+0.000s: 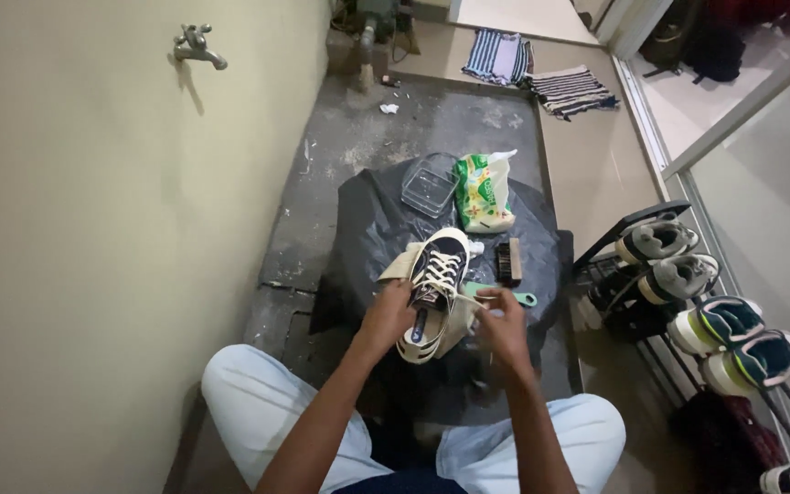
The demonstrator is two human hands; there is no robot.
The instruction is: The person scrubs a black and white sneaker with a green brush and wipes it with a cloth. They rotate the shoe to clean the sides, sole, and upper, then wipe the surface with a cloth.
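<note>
A black canvas sneaker [439, 274] with white laces and a white sole lies on a beige cloth [399, 266], toe pointing away from me. My left hand [388, 316] rests on the shoe's left side near its opening. My right hand [503, 327] pinches the end of a white lace pulled out to the right of the shoe. Both sit over a black plastic sheet [368, 229] spread on the floor.
A brown brush [507, 261], a teal-handled brush [518, 297], a green and white pouch [484, 192] and a clear plastic box [429, 187] lie on the sheet. A shoe rack [688, 302] with sneakers stands right. Wall with tap [197, 44] at left. Striped rags [541, 73] lie far off.
</note>
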